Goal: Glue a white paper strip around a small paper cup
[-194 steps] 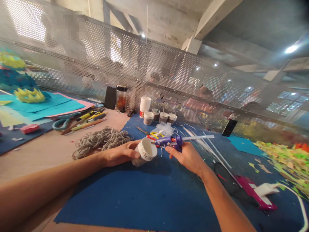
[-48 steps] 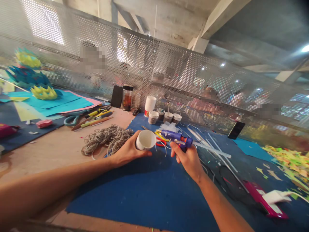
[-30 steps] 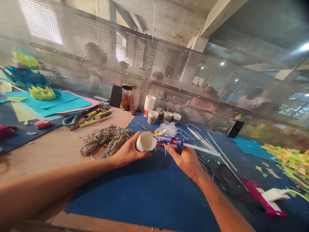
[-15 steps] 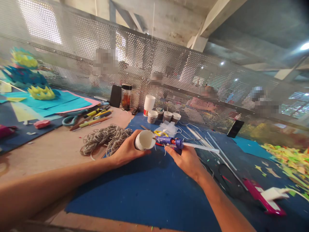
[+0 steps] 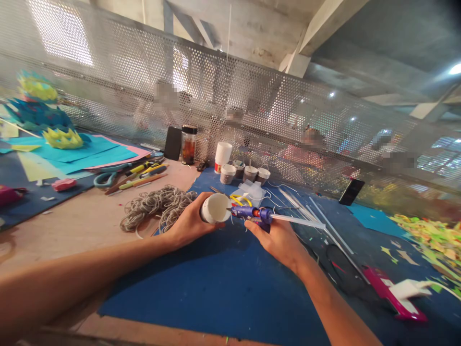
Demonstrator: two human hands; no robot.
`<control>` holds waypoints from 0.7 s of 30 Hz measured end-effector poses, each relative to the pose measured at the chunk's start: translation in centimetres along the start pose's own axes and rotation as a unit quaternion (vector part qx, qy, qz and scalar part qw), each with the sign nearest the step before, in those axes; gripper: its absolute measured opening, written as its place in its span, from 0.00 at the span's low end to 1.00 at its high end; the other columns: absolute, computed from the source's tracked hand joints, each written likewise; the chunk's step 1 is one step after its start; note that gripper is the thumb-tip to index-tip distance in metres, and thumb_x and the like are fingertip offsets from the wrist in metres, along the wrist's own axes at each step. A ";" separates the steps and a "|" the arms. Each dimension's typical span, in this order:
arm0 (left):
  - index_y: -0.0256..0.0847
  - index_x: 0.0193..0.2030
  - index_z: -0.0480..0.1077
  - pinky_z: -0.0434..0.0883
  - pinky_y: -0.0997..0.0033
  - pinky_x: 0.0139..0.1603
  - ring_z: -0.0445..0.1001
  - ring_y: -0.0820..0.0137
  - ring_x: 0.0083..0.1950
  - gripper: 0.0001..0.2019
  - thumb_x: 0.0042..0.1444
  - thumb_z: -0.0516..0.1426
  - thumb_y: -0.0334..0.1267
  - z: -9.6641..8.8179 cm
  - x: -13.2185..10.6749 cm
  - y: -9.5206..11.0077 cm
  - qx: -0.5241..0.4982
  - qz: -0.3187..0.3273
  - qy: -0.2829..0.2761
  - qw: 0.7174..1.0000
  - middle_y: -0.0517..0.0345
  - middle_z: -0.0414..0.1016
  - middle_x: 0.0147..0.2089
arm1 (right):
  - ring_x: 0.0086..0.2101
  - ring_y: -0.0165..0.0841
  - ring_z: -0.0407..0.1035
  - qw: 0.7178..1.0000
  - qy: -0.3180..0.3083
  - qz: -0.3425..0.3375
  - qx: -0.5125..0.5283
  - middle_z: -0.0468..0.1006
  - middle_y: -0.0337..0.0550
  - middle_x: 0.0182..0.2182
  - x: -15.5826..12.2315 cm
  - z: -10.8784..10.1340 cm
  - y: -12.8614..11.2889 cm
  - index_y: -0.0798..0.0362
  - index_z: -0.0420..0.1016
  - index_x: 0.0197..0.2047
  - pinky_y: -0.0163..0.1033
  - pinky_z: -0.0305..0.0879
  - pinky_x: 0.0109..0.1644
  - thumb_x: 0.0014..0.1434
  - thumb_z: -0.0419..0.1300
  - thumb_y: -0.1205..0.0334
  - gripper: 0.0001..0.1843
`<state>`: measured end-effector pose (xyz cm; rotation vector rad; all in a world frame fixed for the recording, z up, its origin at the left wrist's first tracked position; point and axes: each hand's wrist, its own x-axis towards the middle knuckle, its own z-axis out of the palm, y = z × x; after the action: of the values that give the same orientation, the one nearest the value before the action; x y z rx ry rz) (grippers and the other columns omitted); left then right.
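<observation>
My left hand (image 5: 192, 218) is wrapped round a white paper cup (image 5: 211, 214), tilted so its open mouth faces me and to the right. In my right hand (image 5: 275, 240) is a blue hot glue gun (image 5: 245, 211), with a long clear glue stick (image 5: 298, 221) out of its back end. The gun's nozzle is at the cup's rim; whether it touches cannot be made out. Beyond the gun lie yellow-handled scissors (image 5: 240, 199), partly hidden. A heap of grey cord (image 5: 151, 206) lies just left of my left hand.
Small white buckets (image 5: 250, 174) and stacked paper cups (image 5: 223, 154) stand at the back. A jar (image 5: 188, 146) is beside them. Loose glue sticks (image 5: 333, 228) and a pink power strip (image 5: 396, 295) lie to the right. Cutters (image 5: 144, 175) lie left. A perforated metal screen (image 5: 252, 110) borders the table.
The glue gun has shifted very slightly left and its rear glue stick sits a touch differently. The cup has hardly moved, and both hands keep their hold.
</observation>
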<state>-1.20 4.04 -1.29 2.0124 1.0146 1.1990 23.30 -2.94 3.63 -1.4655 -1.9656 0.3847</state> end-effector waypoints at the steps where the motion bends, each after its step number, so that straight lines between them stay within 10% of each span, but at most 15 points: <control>1: 0.41 0.56 0.65 0.73 0.62 0.53 0.76 0.59 0.51 0.31 0.48 0.69 0.48 0.0 0.0 0.0 0.001 0.002 0.002 1.000 0.52 0.76 0.51 | 0.33 0.43 0.75 1.000 0.000 -0.002 0.003 0.83 0.43 0.31 0.0 0.0 0.1 0.45 0.84 0.40 0.47 0.67 0.40 0.64 0.61 0.46 0.15; 21: 0.44 0.58 0.64 0.72 0.58 0.55 0.76 0.59 0.52 0.32 0.49 0.69 0.47 0.1 0.9 -2.1 0.059 0.025 0.060 0.996 0.54 0.75 0.53 | 0.22 0.34 0.71 0.999 0.011 -0.037 0.021 0.75 0.37 0.19 -0.7 1.6 -0.9 0.50 0.79 0.44 0.38 0.65 0.28 0.67 0.58 0.48 0.16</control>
<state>-1.52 5.92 -2.53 2.0872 1.1234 1.3277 21.76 -3.63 2.76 -1.3623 -1.9769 0.3736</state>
